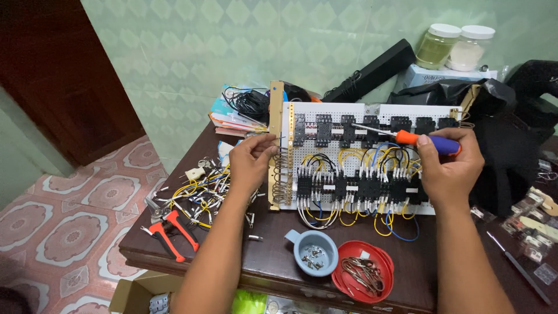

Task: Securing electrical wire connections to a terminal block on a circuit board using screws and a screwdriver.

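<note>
Now: screwdriver on the top relay row

We've got the white perforated panel point(372, 110) standing upright on the dark table point(273, 256), w/ two rows of black relay blocks point(349, 131) wired in yellow, blue and black. Our right hand point(450, 166) is clenched round the screwdriver point(407, 137) by its orange-and-blue handle, shaft lying roughly level, tip toward the upper row, approx. at the middle blocks; can't tell if it's seated in a screw. Our left hand point(251, 160) pinches the brass-coloured side rail point(275, 116) at the panel's left edge, fingers closed on it, steadying the panel.

We judge the step as working a terminal screw on the top row. Next move calls for a square tip and a firm hold on the rail.

Further out: a blue cup point(314, 251) of small screws, a red lid point(363, 270) of metal bits, red-handled pliers point(171, 229), loose yellow wire ends point(200, 195).
</note>
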